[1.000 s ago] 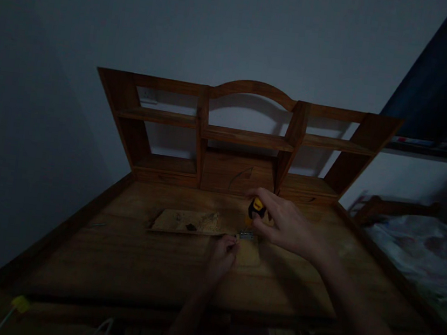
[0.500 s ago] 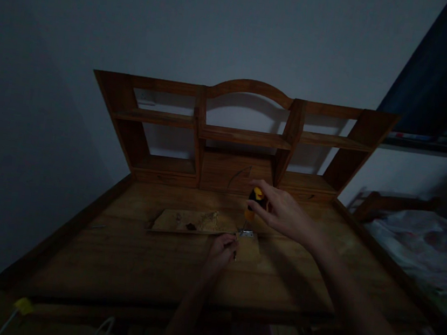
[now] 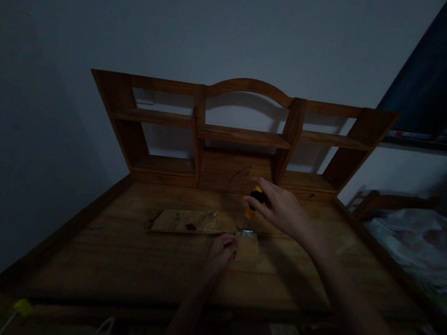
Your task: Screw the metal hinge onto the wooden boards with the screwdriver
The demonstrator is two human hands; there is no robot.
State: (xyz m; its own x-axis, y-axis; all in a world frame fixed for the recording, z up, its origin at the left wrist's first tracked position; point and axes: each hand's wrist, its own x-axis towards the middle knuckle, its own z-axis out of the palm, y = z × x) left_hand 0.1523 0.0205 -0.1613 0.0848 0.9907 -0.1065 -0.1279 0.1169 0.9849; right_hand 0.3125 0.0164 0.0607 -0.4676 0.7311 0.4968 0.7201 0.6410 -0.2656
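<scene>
**Screwdriver tip brought down to the metal hinge, block steadied from the left**

And here, in dim light, the yellow-and-black screwdriver [image 3: 250, 212] is held nearly upright, its handle pinched between the thumb and fingers of the right hand [image 3: 281, 207]. That grip is closed around the handle, with the shaft pointed down at the small metal hinge [image 3: 246, 234]. The hinge is set along the far edge of a small wooden block [image 3: 246, 249], which is laid flat on the wooden counter [image 3: 141, 271]. Whether the tip is seated in a screw cannot be told.

Over on the left side of the block, the left hand [image 3: 220, 250] is placed at its edge, the fingers curled in; how far that grip is closed, and on what, cannot be made out.

Just beyond the left hand, a flat tan strip [image 3: 168, 220] is stretched out to the left, topped by a crumbly heap [image 3: 209, 221] and a dark scrap [image 3: 190, 227]. Farther left, a thin metallic piece [image 3: 96, 226] is seen on the counter. The back is lined by a wooden shelf unit [image 3: 247, 136], and off to the right a bed [image 3: 398, 202] is partly covered by pale, plastic-like sheeting [image 3: 414, 240].
</scene>
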